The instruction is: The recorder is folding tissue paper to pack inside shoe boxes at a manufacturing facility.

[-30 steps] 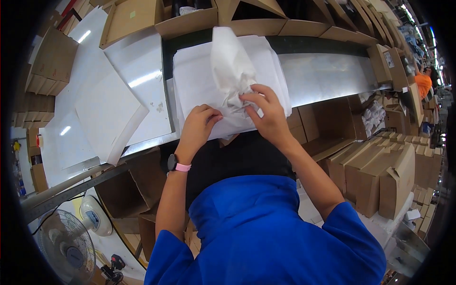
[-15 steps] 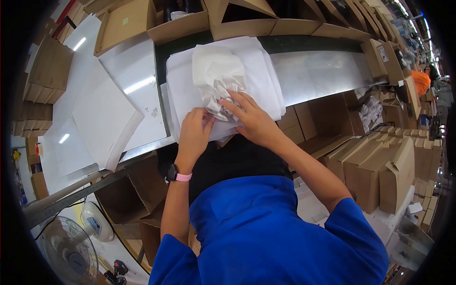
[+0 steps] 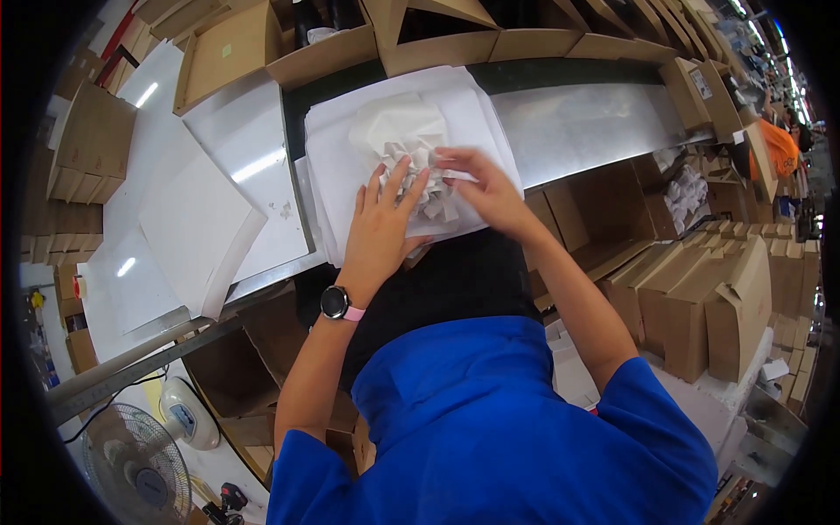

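A stack of white tissue paper sheets [image 3: 346, 166] lies on the metal worktable [image 3: 586, 118]. On top sits a crumpled wad of white paper [image 3: 398, 140]. My left hand [image 3: 383, 219], with a black watch on a pink strap at the wrist, lies flat with fingers spread on the near side of the wad. My right hand [image 3: 481, 188] rests beside it at the wad's right edge, fingers pinching the paper.
Flat white boards [image 3: 188, 223] lie on the table's left. Open brown cartons [image 3: 236, 48] line the far side, and folded cartons [image 3: 700, 297] stand at my right. A fan [image 3: 136, 468] sits low left. A person in orange [image 3: 774, 144] works far right.
The paper held upright a second ago has been pushed down into a crumpled wad. My left hand has flattened onto it and my right hand has slid to its right edge.
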The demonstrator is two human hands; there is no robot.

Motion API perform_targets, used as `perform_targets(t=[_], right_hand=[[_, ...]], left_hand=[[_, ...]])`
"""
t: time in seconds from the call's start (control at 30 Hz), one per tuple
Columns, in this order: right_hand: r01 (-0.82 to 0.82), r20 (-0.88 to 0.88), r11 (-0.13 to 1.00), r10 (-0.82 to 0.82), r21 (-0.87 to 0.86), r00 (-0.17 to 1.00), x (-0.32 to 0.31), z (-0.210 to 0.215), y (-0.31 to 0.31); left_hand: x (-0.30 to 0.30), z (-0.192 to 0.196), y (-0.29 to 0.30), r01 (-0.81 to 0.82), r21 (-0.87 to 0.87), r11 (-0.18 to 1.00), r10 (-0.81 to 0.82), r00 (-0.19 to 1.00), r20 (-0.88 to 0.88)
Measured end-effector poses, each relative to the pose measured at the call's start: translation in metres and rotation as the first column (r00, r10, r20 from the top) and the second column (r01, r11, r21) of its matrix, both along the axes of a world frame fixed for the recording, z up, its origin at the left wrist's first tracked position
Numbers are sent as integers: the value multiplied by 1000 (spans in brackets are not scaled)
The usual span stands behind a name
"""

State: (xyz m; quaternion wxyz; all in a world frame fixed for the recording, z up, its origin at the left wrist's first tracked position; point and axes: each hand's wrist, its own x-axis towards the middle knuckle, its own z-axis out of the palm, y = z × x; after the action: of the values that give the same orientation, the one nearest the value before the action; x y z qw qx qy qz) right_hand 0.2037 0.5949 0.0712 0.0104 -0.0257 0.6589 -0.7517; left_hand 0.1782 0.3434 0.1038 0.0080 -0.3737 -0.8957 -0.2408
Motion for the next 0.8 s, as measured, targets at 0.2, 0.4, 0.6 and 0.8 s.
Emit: perform_targets(t=[0.2, 0.4, 0.6, 0.8], right_hand=[[244, -318, 545, 44, 802, 947, -14, 2, 38], [-35, -31, 365, 174, 930, 984, -24, 15, 43], [-45, -42, 407, 203, 912, 978, -19, 13, 67], [20, -102, 639, 91, 769, 991, 33, 19, 95]], left_hand=[[-4, -1, 0, -1, 43, 999, -1, 999, 32], [-2, -8, 1, -31, 67, 997, 29, 999, 19], [6, -10, 2, -92, 83, 992, 89, 995, 37], [2, -13, -1, -86, 107, 991, 88, 996, -7]])
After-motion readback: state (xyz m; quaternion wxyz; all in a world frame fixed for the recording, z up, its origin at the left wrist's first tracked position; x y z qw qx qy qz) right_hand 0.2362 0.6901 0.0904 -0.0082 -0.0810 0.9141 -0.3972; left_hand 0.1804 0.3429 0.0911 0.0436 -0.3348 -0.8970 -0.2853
